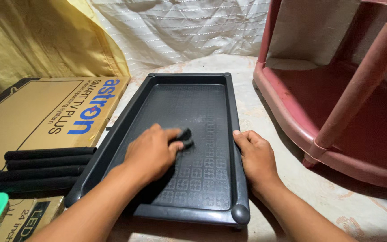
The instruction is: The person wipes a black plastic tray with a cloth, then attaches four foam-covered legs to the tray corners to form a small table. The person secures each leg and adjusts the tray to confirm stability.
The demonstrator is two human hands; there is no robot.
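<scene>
While a flat cardboard box [45, 112] and a row of black foam rolls [45, 168] were seen just to the left of the black tray [202, 107], a pink plastic rack [337, 112] was set close on its right; nothing was found across the tray's patterned floor. The tray was laid on a pale cloth [359, 210], its long axis running away from the person. A small dark pad [185, 137] was gripped in the left hand [151, 152] and pressed to the tray floor. The tray's right rim was clasped by the right hand [257, 157].
</scene>
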